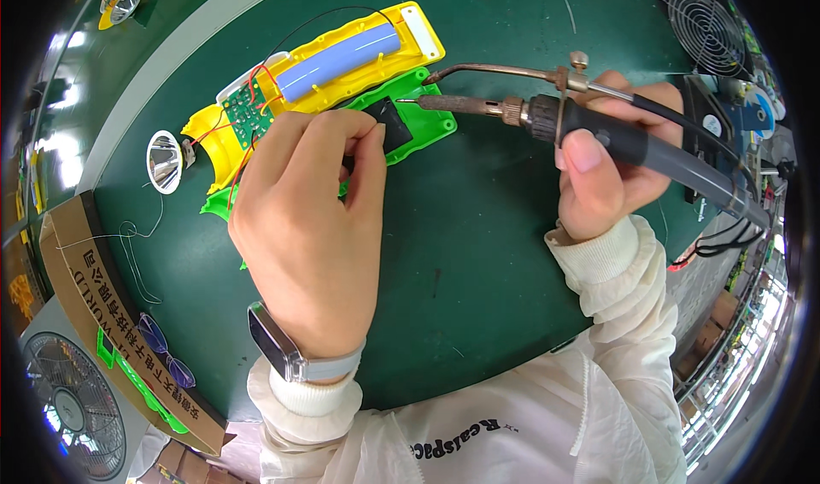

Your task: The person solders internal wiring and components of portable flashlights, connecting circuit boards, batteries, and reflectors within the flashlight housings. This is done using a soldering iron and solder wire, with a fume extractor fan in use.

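- White sleeves (pixel 615 287) reach over the dark green bench (pixel 478 270), with a watch (pixel 278 343) on the left wrist.
- Left hand (pixel 312 193): bent over the green case half (pixel 431 125), thumb and finger drawn together beside the black block (pixel 395 129); whether they pinch anything, I cannot tell.
- Right hand (pixel 611 151): wrapped round the soldering iron (pixel 542 117), its tip (pixel 408 100) at the block's far edge; contact cannot be made out.
- Step at hand, by my judgement: soldering at that block. The next move seems to call for a steady left hand, with fingers clear of the hot tip.
- That green case half lies on the bench, hollow side up, partly covered by the left hand, its right end bare.
- Just beyond, a yellow case half (pixel 359 78) lies open too, carrying a blue battery (pixel 339 61) and a red-wired green circuit board (pixel 243 117).
- Silver lamp cup (pixel 164 162): beside the left end of that piece.
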Motion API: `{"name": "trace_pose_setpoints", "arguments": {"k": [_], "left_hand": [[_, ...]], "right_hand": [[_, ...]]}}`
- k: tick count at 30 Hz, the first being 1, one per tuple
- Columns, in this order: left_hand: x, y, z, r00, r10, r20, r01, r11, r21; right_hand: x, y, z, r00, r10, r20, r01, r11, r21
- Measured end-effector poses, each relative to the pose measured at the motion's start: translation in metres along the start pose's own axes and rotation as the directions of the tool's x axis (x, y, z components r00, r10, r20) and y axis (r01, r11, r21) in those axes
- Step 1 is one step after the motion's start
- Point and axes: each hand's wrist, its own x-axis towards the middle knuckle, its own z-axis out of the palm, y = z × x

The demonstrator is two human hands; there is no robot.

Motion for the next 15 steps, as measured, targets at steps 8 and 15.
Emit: {"name": "trace_pose_setpoints", "arguments": {"k": [8, 15], "left_hand": [[0.002, 0.004, 0.0, 0.996, -0.082, 0.037, 0.083, 0.996, -0.02], [0.004, 0.006, 0.001, 0.992, -0.12, 0.044, 0.121, 0.993, -0.019]], "right_hand": [[-0.002, -0.007, 0.002, 0.998, 0.065, -0.014, -0.066, 0.982, -0.179], [-0.002, -0.01, 0.005, 0.991, 0.124, -0.053, -0.135, 0.937, -0.323]]}}
